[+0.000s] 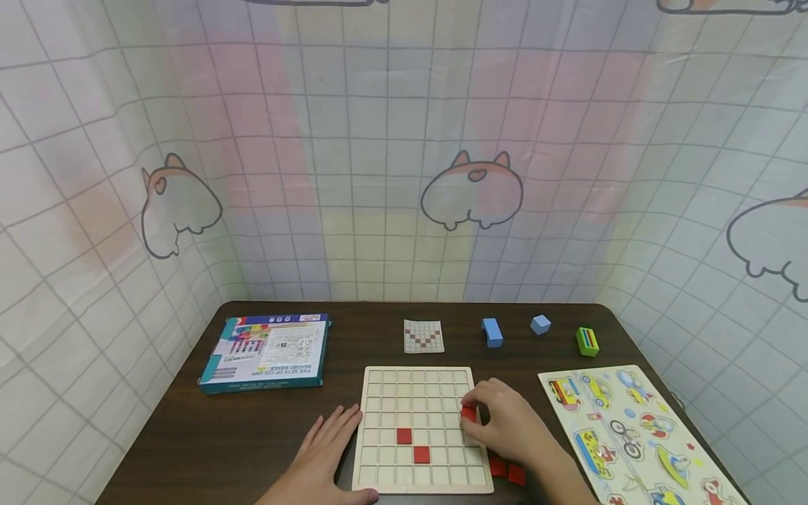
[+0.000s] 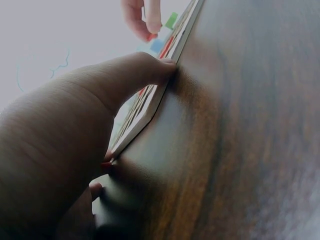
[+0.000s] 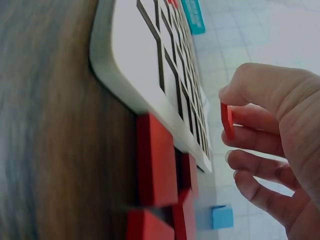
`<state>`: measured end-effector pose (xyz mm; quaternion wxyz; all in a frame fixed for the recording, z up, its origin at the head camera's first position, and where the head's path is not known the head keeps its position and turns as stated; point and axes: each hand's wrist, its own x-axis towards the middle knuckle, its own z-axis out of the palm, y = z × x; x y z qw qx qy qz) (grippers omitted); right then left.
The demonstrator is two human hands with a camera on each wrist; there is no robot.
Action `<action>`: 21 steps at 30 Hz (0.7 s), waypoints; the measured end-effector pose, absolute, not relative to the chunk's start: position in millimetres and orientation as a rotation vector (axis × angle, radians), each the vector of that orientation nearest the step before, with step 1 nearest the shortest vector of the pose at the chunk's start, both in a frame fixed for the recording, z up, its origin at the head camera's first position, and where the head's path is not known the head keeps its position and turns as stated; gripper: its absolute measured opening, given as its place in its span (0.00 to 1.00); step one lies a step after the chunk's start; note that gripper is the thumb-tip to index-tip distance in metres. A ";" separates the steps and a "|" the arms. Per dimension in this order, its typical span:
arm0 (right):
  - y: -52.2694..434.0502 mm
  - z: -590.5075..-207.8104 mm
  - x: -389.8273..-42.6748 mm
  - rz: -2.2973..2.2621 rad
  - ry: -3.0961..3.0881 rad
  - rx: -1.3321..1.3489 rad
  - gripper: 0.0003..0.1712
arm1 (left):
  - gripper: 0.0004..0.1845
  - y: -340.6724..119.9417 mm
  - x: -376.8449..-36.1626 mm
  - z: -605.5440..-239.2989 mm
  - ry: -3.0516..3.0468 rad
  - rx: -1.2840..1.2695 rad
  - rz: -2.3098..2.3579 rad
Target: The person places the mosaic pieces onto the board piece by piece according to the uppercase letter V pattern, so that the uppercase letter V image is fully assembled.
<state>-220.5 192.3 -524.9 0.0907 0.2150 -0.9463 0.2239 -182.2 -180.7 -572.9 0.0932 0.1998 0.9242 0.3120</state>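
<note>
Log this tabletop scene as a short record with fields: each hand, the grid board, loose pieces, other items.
Left hand: left hand lies flat on the table, fingers straight against the board's left edge.
Right hand: right hand pinches a red tile over the board's right side.
Board: wooden grid board with two red tiles already in cells.
Loose pieces: spare red tiles right of the board.
Other items: pattern card, teal box, vehicle puzzle.

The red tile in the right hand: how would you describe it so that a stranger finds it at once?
Start at the white grid board in the middle of the dark table. At its right edge, the right hand pinches one red tile above the squares. The other red tiles lie flat, two in the grid and a few loose on the table; only this one is held.
</note>
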 end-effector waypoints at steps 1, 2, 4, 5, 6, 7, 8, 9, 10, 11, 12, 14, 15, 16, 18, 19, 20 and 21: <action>189.8 -524.7 -220.8 0.674 -2.816 0.649 0.10 | 0.70 -180.8 -182.4 -573.1 2.743 0.591 0.926; 187.6 -524.7 -220.8 0.673 -2.821 0.654 0.10 | 0.70 -180.8 -182.5 -573.1 2.745 0.590 0.925; 183.3 -524.9 -221.3 0.667 -2.829 0.665 0.10 | 0.70 -180.7 -182.5 -573.0 2.746 0.589 0.922; 181.3 -525.1 -221.5 0.664 -2.826 0.675 0.10 | 0.70 -180.6 -182.5 -572.8 2.747 0.589 0.921; 179.4 -525.5 -221.6 0.660 -2.822 0.685 0.10 | 0.70 -180.5 -182.5 -572.5 2.748 0.590 0.922; 177.5 -526.0 -221.6 0.653 -2.816 0.696 0.10 | 0.70 -180.4 -182.1 -572.4 2.748 0.591 0.923; 176.0 -526.6 -221.4 0.648 -2.807 0.705 0.10 | 0.70 -180.4 -181.7 -572.2 2.748 0.591 0.925; 174.3 -527.1 -221.4 0.650 -2.794 0.718 0.10 | 0.70 -180.3 -181.4 -571.9 2.747 0.592 0.926; 173.0 -527.7 -221.4 0.647 -2.781 0.730 0.09 | 0.70 -180.2 -181.3 -571.6 2.746 0.591 0.928; 171.9 -528.0 -221.2 0.652 -2.768 0.743 0.09 | 0.70 -180.1 -181.1 -571.3 2.746 0.591 0.929; 170.7 -528.4 -221.1 0.655 -2.759 0.753 0.09 | 0.70 -180.0 -181.1 -571.0 2.745 0.589 0.927; 168.3 -528.3 -221.0 0.667 -2.750 0.766 0.09 | 0.70 -179.7 -181.1 -570.7 2.742 0.583 0.920; 167.0 -528.3 -221.3 0.668 -2.753 0.770 0.09 | 0.69 -179.6 -181.1 -570.6 2.742 0.580 0.916; 165.6 -528.3 -221.6 0.664 -2.759 0.771 0.09 | 0.69 -179.4 -181.3 -570.4 2.741 0.578 0.913; 162.6 -528.2 -222.6 0.667 -2.775 0.771 0.09 | 0.69 -179.1 -181.5 -570.1 2.740 0.574 0.905; 161.0 -528.3 -223.2 0.670 -2.782 0.772 0.09 | 0.70 -179.0 -181.5 -569.9 2.739 0.571 0.903; 159.4 -528.6 -223.8 0.670 -2.786 0.778 0.09 | 0.70 -178.9 -181.5 -569.7 2.737 0.569 0.903; 157.7 -529.1 -224.4 0.672 -2.788 0.785 0.09 | 0.70 -178.9 -181.5 -569.5 2.734 0.567 0.903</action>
